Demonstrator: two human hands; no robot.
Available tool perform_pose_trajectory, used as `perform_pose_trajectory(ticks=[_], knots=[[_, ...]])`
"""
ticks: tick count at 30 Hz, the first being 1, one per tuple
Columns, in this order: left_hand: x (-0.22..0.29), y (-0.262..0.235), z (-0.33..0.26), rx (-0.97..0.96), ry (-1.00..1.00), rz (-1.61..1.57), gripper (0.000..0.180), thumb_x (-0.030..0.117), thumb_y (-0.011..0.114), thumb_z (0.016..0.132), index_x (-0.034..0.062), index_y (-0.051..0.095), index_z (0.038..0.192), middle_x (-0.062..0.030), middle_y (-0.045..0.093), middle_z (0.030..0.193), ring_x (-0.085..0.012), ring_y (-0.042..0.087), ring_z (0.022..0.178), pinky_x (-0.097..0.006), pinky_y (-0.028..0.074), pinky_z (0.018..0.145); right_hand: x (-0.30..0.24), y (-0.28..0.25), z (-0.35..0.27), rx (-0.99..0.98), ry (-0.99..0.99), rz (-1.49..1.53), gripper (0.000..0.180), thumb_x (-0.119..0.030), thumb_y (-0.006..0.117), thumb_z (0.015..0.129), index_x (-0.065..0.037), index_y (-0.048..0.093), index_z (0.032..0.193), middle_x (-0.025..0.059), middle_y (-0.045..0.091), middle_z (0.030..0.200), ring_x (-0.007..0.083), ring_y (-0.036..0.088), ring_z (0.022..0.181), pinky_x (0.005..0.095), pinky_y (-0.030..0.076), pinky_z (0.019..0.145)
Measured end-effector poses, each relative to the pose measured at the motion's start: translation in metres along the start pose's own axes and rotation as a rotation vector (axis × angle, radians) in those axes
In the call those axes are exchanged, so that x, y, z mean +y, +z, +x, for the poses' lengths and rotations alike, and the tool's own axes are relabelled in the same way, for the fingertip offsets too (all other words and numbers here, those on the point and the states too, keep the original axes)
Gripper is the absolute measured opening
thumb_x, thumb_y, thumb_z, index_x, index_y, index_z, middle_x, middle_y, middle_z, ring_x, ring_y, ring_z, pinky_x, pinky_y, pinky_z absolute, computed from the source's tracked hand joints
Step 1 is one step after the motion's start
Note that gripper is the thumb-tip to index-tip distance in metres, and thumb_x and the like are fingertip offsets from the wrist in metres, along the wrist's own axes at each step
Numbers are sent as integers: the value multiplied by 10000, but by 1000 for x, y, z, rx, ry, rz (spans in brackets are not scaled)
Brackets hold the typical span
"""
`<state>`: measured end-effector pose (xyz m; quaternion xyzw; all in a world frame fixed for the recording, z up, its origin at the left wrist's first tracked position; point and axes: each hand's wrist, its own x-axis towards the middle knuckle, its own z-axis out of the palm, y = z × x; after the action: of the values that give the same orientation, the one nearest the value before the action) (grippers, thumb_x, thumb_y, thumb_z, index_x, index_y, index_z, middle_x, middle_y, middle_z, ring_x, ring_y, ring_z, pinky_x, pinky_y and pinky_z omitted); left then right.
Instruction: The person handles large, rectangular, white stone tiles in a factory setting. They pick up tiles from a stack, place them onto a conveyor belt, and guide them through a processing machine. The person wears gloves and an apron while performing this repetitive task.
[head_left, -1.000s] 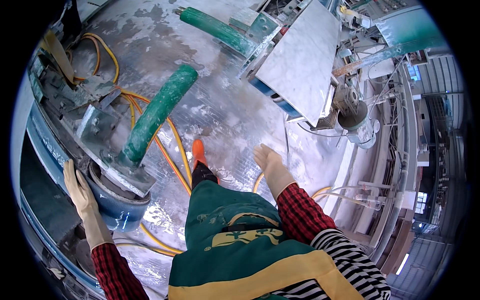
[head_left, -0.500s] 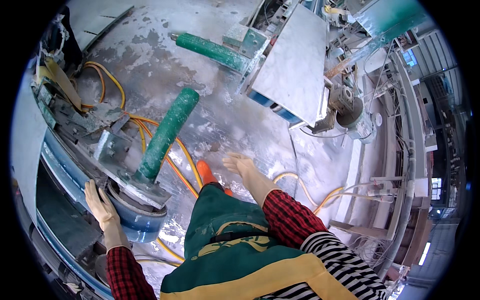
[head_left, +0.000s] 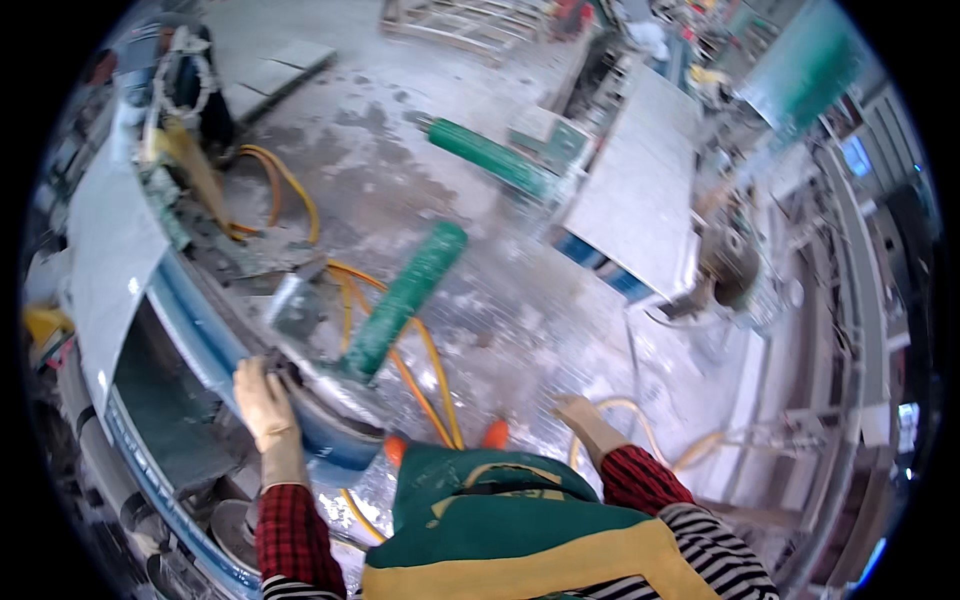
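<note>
My left hand (head_left: 262, 405), in a pale work glove, rests on the rim of a blue machine frame (head_left: 190, 330) beside a round blue base (head_left: 335, 440). A green roller (head_left: 405, 298) slants up from that base. My right hand (head_left: 590, 422), also gloved, hangs free at my side over the wet floor, holding nothing. I cannot tell whether the left fingers grip the frame or only lie on it. A green and yellow apron (head_left: 500, 530) and orange boot tips (head_left: 495, 434) fill the lower middle.
Yellow hoses (head_left: 425, 365) run across the wet concrete floor (head_left: 400, 170). A second green roller (head_left: 490, 155) lies further off next to a grey stone slab (head_left: 640, 200) on a stand. A round saw unit (head_left: 730, 275) and metal racks stand at the right.
The view has swung so the machine frame sits nearer the middle. My left hand has shifted along the frame to the round base. My right hand has dropped lower, closer to my body.
</note>
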<state>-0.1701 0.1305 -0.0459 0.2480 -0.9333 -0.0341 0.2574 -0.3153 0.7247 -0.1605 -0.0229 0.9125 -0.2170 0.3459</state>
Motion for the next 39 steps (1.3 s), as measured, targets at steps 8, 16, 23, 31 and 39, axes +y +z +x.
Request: perform_pose_trajectory(ticks=[8, 16, 23, 31, 39], knots=[[46, -29, 36, 56, -39, -46, 183, 180, 635, 832, 76, 612, 981, -128, 581, 1027, -337, 562, 1008, -475, 445, 893, 29, 57, 43, -41, 16, 155, 342, -142, 606, 992, 29, 682, 1279, 218, 746, 1200, 296, 754, 1042, 381, 601, 889], [40, -22, 12, 61, -69, -163, 452, 233, 665, 900, 29, 633, 1303, -217, 568, 1289, -423, 514, 1228, -533, 397, 1060, -111, 75, 56, -32, -58, 306, 403, -140, 567, 1003, 53, 638, 1350, 235, 761, 1148, 280, 771, 960, 341, 606, 847], [39, -28, 6, 25, -71, -259, 470, 273, 669, 940, 60, 610, 1355, -245, 532, 1444, -461, 467, 1358, -570, 343, 1162, -179, 89, 65, -56, -244, -19, 420, -217, 588, 979, -34, 701, 1339, 124, 795, 1120, 190, 754, 1031, 283, 571, 879], [-59, -89, -2, 4, -185, -276, 388, 180, 646, 898, 28, 612, 1254, -199, 625, 1176, -401, 569, 1100, -513, 439, 979, -166, 61, 81, -195, -155, 51, 474, -249, 627, 985, 23, 647, 1373, 165, 778, 1144, 270, 747, 1045, 329, 592, 855], [-240, -179, -162, 94, -817, 409, 502, 270, 536, 1052, 22, 499, 1487, -237, 500, 1530, -429, 443, 1418, -531, 332, 1190, -110, 61, 98, -301, -69, 173, 467, -196, 621, 1000, 72, 602, 1382, 251, 755, 1143, 307, 758, 969, 368, 606, 836]])
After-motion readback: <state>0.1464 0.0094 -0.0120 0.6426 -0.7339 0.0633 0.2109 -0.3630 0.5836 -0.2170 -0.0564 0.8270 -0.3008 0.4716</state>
